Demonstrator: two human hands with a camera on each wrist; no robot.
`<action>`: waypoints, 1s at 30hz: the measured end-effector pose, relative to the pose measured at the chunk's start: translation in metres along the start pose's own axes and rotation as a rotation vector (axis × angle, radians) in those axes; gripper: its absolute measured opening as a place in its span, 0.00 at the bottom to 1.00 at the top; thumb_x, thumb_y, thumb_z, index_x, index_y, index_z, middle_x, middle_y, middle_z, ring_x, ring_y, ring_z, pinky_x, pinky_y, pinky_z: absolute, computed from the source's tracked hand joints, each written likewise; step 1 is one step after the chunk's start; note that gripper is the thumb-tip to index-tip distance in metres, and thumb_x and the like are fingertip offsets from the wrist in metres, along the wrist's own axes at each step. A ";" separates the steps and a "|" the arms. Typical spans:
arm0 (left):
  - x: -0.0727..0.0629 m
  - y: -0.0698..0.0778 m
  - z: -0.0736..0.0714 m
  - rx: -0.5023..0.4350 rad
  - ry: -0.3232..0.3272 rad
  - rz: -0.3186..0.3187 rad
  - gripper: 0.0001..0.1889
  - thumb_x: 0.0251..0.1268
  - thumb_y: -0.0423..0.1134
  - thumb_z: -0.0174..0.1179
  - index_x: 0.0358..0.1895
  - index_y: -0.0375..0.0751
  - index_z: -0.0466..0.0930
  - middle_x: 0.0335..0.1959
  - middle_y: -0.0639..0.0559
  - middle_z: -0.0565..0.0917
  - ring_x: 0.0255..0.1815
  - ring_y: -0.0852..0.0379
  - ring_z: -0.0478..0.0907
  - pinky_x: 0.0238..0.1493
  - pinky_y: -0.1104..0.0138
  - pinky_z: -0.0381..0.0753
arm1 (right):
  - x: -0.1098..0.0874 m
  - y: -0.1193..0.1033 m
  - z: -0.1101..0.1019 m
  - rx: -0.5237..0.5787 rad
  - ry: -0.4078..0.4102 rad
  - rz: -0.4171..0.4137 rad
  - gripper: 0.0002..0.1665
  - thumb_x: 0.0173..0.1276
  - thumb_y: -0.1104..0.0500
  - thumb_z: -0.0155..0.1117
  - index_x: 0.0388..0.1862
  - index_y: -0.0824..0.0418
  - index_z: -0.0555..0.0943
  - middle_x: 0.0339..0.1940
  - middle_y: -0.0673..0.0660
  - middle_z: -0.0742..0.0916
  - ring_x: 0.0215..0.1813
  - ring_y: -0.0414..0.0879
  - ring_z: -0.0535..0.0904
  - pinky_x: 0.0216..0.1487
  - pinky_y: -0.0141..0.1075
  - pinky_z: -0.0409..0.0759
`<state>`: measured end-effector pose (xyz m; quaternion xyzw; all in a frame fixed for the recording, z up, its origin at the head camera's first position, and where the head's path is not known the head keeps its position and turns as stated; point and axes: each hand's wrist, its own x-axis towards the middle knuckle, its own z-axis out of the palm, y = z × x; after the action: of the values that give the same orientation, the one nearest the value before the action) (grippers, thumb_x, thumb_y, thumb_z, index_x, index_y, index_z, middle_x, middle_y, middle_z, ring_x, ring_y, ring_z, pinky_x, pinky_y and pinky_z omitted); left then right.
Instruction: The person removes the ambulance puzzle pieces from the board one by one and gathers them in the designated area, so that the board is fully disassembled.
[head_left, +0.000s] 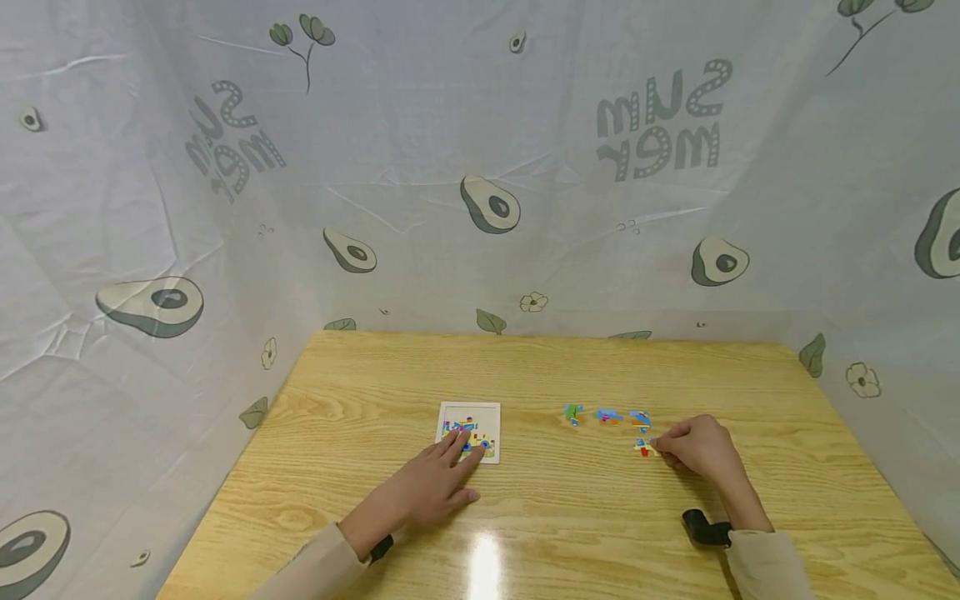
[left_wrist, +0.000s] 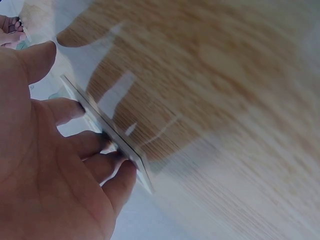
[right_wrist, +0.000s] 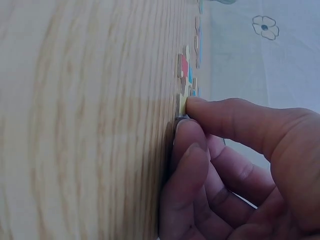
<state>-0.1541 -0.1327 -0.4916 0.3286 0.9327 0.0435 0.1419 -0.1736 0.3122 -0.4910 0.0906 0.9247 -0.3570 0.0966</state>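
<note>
A white-rimmed jigsaw tray (head_left: 470, 406) lies left of the table's middle, with colourful pieces filling its lower part. The fingertips of my left hand (head_left: 437, 486) rest on those pieces and the tray's near edge, fingers extended; the left wrist view shows the tray (left_wrist: 107, 128) edge-on under them. Over on the right, my right hand (head_left: 701, 448) pinches the end of a yellow and red puzzle piece (head_left: 642, 448) between thumb and forefinger. That puzzle piece (right_wrist: 183, 67) lies low at the tabletop in the right wrist view.
Several loose puzzle pieces lie in a row beyond the right hand: a green one (head_left: 573, 413), a blue one with pink (head_left: 608, 415) and a blue and orange one (head_left: 641, 419). A patterned curtain (head_left: 420, 267) borders the wooden table (head_left: 540, 517).
</note>
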 end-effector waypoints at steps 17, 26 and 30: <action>0.001 -0.002 0.002 0.005 0.005 0.008 0.35 0.85 0.59 0.44 0.87 0.50 0.52 0.88 0.39 0.50 0.89 0.40 0.50 0.85 0.46 0.63 | -0.001 -0.002 0.004 0.037 -0.015 0.004 0.15 0.73 0.55 0.69 0.31 0.65 0.88 0.21 0.52 0.87 0.25 0.45 0.78 0.28 0.35 0.76; 0.002 -0.002 0.001 -0.012 -0.007 0.016 0.35 0.85 0.58 0.45 0.87 0.50 0.52 0.88 0.38 0.49 0.89 0.40 0.50 0.84 0.45 0.63 | -0.004 -0.009 -0.005 0.062 0.004 -0.018 0.18 0.77 0.54 0.63 0.40 0.69 0.88 0.27 0.54 0.90 0.31 0.46 0.84 0.32 0.37 0.81; 0.001 -0.002 0.001 -0.017 -0.004 0.007 0.35 0.86 0.59 0.44 0.87 0.50 0.52 0.88 0.38 0.49 0.89 0.40 0.49 0.84 0.45 0.63 | -0.003 -0.028 -0.009 0.071 0.061 -0.103 0.21 0.81 0.52 0.61 0.43 0.71 0.87 0.29 0.57 0.91 0.32 0.47 0.85 0.32 0.37 0.81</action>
<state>-0.1560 -0.1337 -0.4934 0.3307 0.9310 0.0511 0.1462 -0.1789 0.2978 -0.4657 0.0569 0.9174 -0.3911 0.0464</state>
